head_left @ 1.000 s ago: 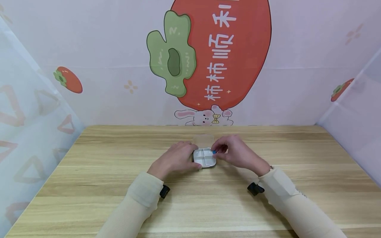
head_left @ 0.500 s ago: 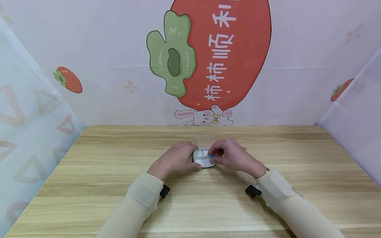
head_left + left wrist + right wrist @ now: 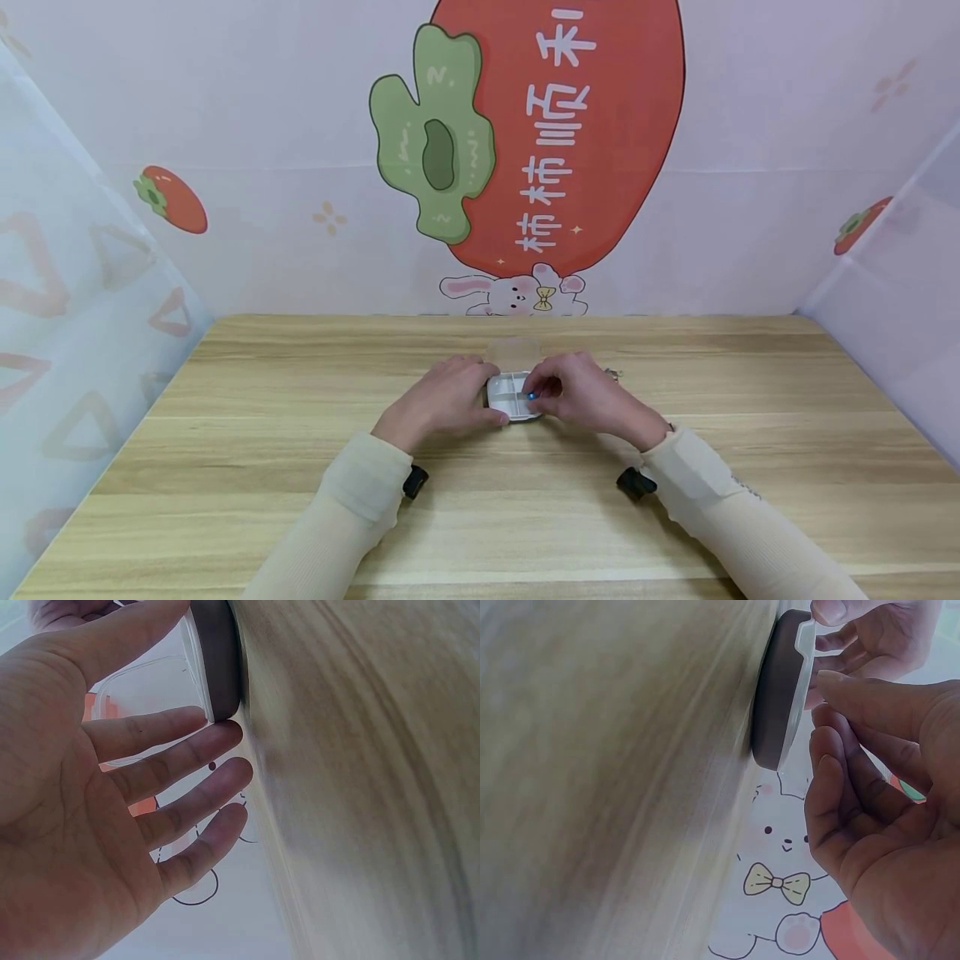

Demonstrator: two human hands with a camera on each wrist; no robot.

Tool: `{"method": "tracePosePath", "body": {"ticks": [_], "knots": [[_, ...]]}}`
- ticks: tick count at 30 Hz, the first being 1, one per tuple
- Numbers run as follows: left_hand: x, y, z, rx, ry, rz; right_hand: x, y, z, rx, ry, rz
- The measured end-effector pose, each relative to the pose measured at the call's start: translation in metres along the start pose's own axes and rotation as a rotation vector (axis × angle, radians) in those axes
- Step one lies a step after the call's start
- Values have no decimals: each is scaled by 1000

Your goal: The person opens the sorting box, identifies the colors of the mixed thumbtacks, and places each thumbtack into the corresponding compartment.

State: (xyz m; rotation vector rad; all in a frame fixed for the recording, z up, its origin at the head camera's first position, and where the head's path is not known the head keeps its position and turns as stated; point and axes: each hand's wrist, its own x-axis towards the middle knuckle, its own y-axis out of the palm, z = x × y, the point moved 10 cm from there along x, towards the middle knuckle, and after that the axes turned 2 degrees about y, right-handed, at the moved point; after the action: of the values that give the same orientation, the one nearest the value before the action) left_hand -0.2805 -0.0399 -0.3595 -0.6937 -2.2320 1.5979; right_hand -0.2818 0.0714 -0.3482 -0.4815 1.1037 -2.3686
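Observation:
A white pill box (image 3: 504, 398) with a dark underside lies on the wooden table, its inside split into small compartments. The see-through lid (image 3: 513, 354) is folded back toward the wall. My left hand (image 3: 442, 398) holds the box from the left, thumb at the near edge and index finger at the far edge. Over the right-hand compartments, my right hand (image 3: 588, 398) pinches a small blue pill (image 3: 532, 396) between thumb and fingertips. These fingers hide part of the box. In the right wrist view the pill is hidden, while the box (image 3: 780, 690) appears side-on.
A small shiny item (image 3: 614, 374) lies on the table behind my right wrist, too small to make out. The wooden table (image 3: 480, 517) ends at a printed cloth wall (image 3: 285, 250) at the back, with cloth on both sides.
My right hand has moved slightly left and down with the blue pill, from the box's right edge to over its compartments. The left hand and the box have stayed put.

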Motion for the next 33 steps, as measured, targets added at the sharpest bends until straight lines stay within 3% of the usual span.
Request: {"method": "tracePosePath", "body": {"ticks": [7,33], "knots": [[0,0,0,-7,-3,2,0,0,-1,-23,22,5],[-1,-2,-2,2,5,3,-1,-1,4,-97,-36,-18]]}}
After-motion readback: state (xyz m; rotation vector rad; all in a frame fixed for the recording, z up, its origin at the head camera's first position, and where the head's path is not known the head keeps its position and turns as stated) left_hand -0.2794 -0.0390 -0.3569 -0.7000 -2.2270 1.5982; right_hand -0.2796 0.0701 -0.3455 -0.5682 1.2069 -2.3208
